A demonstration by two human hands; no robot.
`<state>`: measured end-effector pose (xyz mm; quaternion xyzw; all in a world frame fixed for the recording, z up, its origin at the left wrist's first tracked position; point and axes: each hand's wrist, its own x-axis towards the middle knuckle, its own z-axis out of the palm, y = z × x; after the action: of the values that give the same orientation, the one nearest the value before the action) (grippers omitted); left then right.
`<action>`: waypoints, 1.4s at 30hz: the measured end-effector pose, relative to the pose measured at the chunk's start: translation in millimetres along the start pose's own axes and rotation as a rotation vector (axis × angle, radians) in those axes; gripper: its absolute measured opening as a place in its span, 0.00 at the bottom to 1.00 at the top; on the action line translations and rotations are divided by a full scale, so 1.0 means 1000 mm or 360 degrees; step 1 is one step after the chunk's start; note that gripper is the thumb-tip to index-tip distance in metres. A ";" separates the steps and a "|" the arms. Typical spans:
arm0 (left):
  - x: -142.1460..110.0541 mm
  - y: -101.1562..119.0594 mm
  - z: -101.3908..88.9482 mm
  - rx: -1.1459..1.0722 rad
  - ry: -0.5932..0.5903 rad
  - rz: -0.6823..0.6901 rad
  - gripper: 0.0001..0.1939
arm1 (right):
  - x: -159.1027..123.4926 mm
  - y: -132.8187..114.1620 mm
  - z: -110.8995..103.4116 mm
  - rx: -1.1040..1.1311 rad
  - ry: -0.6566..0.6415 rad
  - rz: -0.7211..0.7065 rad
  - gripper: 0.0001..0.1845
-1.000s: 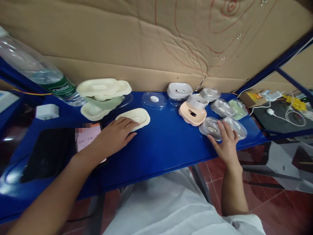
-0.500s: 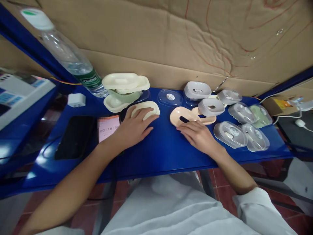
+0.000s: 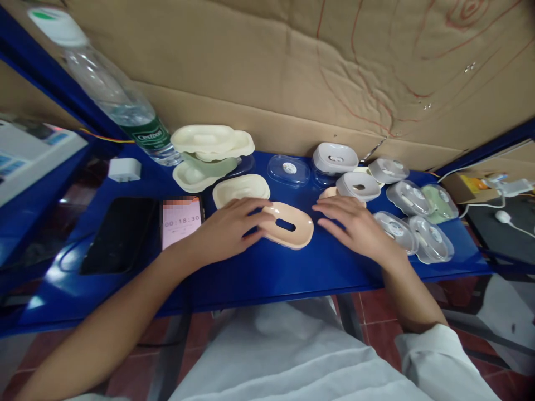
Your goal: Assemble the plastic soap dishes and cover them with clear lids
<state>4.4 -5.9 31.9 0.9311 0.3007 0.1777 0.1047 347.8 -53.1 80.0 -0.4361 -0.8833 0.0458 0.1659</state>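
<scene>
A peach soap-dish tray (image 3: 292, 227) with a slot in its middle lies on the blue table (image 3: 271, 273) in front of me. My left hand (image 3: 225, 229) grips its left end, fingers curled over the rim. My right hand (image 3: 355, 225) hovers flat just right of the tray, fingers stretched out and holding nothing. Behind its fingertips a second peach piece (image 3: 329, 192) shows. A cream tray (image 3: 240, 188) lies just behind my left hand.
A stack of cream and green trays (image 3: 209, 150) and a water bottle (image 3: 112, 100) stand at the back left. Grey-white dishes (image 3: 334, 157) and clear lids (image 3: 430, 240) crowd the right. A phone with a timer (image 3: 181, 223), a black phone (image 3: 119, 234) and a white charger (image 3: 124, 169) lie left.
The peach tray has come from the right to the middle of the table. My left hand left the cream tray and took the peach one. My right hand let it go.
</scene>
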 end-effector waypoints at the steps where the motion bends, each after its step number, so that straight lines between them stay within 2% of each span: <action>1: 0.000 -0.002 -0.001 0.0098 0.0036 -0.0121 0.18 | 0.005 -0.006 0.003 0.0029 -0.0067 -0.0079 0.19; 4: -0.001 -0.010 -0.004 0.0384 0.0038 -0.0443 0.22 | 0.021 -0.020 0.016 0.0087 -0.0251 -0.0264 0.27; 6: -0.001 -0.016 -0.004 0.0455 -0.0041 -0.0513 0.21 | 0.027 -0.023 0.028 0.0078 -0.0319 -0.0337 0.33; 7: -0.002 -0.019 -0.003 0.0451 -0.0075 -0.0510 0.21 | 0.028 -0.023 0.034 0.0070 -0.0319 -0.0360 0.33; 9: -0.002 -0.021 0.000 0.0391 -0.0107 -0.0473 0.21 | 0.026 -0.020 0.042 0.0091 -0.0281 -0.0392 0.26; 12: -0.003 -0.021 0.003 0.0296 -0.0066 -0.0474 0.23 | 0.017 -0.012 0.041 0.0223 -0.0094 -0.0351 0.17; 16: -0.002 -0.019 0.006 0.0166 -0.0054 -0.0540 0.24 | 0.011 -0.003 0.025 0.0310 0.0287 -0.0228 0.15; 19: -0.001 -0.014 0.008 -0.0091 -0.0135 -0.0410 0.30 | 0.014 -0.001 0.024 0.0224 0.0421 -0.0236 0.16; 21: 0.000 -0.009 0.008 -0.0142 -0.0063 -0.0354 0.33 | 0.017 -0.002 0.032 0.0181 0.0395 -0.0262 0.16; 23: 0.000 -0.006 0.008 -0.0047 0.0068 -0.0339 0.37 | 0.020 -0.004 0.044 0.0173 0.0300 -0.0279 0.16; 25: 0.000 -0.006 0.006 0.0067 0.0108 -0.0303 0.40 | 0.022 -0.006 0.057 0.0178 0.0176 -0.0286 0.17; 27: -0.002 -0.009 0.006 0.0107 0.0042 -0.0251 0.38 | 0.025 -0.008 0.069 0.0200 0.0083 -0.0278 0.18; 30: -0.003 -0.013 0.006 0.0080 -0.0061 -0.0204 0.33 | 0.029 -0.009 0.080 0.0254 0.0085 -0.0221 0.20; 34: -0.004 -0.011 0.008 0.0162 -0.0038 -0.0314 0.35 | 0.032 -0.009 0.085 0.0219 0.0095 -0.0151 0.21; 39: -0.003 -0.013 0.006 0.0264 -0.0119 -0.0313 0.27 | 0.034 -0.016 0.091 0.0022 -0.0011 -0.0219 0.20; 42: -0.002 -0.013 0.004 0.0283 -0.0174 -0.0352 0.26 | 0.033 -0.016 0.089 0.0004 -0.0018 -0.0246 0.21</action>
<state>-2.6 3.0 23.1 0.9062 0.4099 0.0866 0.0570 287.4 -31.5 7.8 -0.3660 -0.9152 0.0362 0.1646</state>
